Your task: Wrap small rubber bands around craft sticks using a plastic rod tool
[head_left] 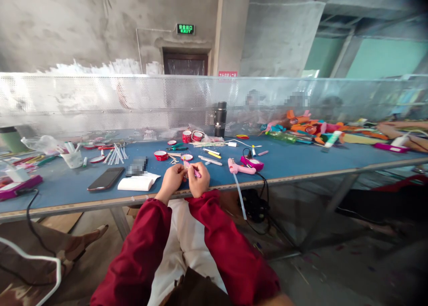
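Note:
Close together over the table's front edge, my two hands meet at the fingertips. My right hand (199, 179) is closed around a small pink stick-shaped piece (197, 173), one end showing beside the fingers. My left hand (171, 179) has its fingers pinched against the other hand's fingertips; what lies between them is too small to make out. Just beyond the hands are a roll of red-and-white tape (161, 156) and another roll lying flat (187, 157). A pink glue gun (241, 168) rests to the right, a long clear glue stick hanging from it over the edge.
On the blue table (284, 163) lie a dark phone (106, 179), a white paper pad (135, 183), green-handled pliers (178, 147) and a purple power strip (252, 163). A white cup of sticks (72, 159) stands left, a black flask (220, 120) behind. Another person's arm (397, 132) reaches in far right.

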The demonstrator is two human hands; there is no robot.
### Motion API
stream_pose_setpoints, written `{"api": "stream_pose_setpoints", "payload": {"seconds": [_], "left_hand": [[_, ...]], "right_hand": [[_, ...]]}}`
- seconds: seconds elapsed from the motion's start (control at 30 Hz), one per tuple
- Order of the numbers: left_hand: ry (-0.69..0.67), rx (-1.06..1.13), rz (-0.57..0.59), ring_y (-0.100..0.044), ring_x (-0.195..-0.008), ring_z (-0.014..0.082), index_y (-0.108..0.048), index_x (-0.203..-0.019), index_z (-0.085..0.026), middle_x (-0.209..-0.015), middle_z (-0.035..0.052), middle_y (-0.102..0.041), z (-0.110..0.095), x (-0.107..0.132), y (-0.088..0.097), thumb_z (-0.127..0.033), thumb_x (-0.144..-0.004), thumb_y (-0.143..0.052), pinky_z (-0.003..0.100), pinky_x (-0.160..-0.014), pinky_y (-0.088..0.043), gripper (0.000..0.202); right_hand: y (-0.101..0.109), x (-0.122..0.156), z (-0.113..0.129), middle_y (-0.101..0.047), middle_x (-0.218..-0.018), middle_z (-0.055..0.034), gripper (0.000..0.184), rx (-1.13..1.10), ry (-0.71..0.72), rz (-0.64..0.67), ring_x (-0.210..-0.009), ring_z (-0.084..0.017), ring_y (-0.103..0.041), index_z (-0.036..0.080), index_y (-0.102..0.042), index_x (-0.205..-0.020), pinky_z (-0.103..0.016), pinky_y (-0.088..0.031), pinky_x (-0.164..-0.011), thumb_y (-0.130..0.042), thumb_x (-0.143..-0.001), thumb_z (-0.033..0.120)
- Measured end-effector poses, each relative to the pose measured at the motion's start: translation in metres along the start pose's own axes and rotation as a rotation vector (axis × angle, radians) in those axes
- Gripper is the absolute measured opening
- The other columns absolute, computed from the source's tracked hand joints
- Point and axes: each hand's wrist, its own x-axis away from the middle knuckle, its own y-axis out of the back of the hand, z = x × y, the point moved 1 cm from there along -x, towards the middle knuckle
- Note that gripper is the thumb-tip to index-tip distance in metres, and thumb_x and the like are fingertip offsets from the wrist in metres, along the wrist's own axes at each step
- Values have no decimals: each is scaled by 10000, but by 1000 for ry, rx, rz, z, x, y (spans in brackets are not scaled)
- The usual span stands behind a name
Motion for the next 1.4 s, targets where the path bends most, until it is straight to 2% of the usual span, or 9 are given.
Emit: {"api": "stream_pose_setpoints", "payload": {"seconds": [0.37, 0.57, 0.77, 1.0, 1.2, 1.4], "left_hand": [[-2, 15, 7, -611, -587, 175, -578, -713, -221, -583, -21, -625, -1, 0, 1, -315, -851, -615, 270, -607, -413, 171], [-3, -2, 6, -599, -579, 172, -542, -682, -227, -565, -24, -613, -4, 1, 2, -359, -862, -624, 270, -599, -394, 238], [10, 2, 6, -598, -583, 168, -574, -708, -223, -581, -25, -620, -4, 2, 1, -328, -853, -609, 265, -596, -390, 182], [-7, -3, 3, -596, -577, 170, -547, -684, -227, -570, -20, -625, -8, 4, 3, -352, -871, -617, 273, -599, -387, 236], [14, 9, 9, -598, -583, 172, -582, -708, -222, -586, -16, -633, -6, 2, 2, -328, -857, -613, 269, -602, -403, 186], [16, -12, 9, -574, -556, 168, -587, -713, -222, -561, -19, -630, -5, 1, 2, -330, -864, -618, 272, -589, -378, 188]], "right_hand": [[0, 1, 0, -726, -819, -35, 195, -9, 3, 10, -775, -187, -651, 238, -653, -864, -310, -501, -759, -573, -992, 362], [0, 1, -2, -720, -804, -40, 234, -10, -18, -14, -750, -186, -640, 233, -648, -871, -316, -506, -753, -540, -1017, 381], [0, 1, -1, -735, -828, -40, 207, -14, -6, 5, -783, -192, -659, 243, -662, -867, -313, -518, -767, -569, -990, 381], [-2, 0, -4, -723, -801, -40, 231, -19, -36, -26, -748, -186, -648, 235, -659, -875, -306, -511, -736, -554, -1007, 392], [-2, 1, -3, -722, -789, -26, 238, -35, -30, 9, -736, -176, -643, 239, -666, -847, -296, -511, -731, -571, -994, 401], [-1, -2, -2, -720, -786, -31, 211, -55, -67, -9, -742, -183, -651, 238, -649, -858, -299, -517, -730, -564, -989, 379]]}}
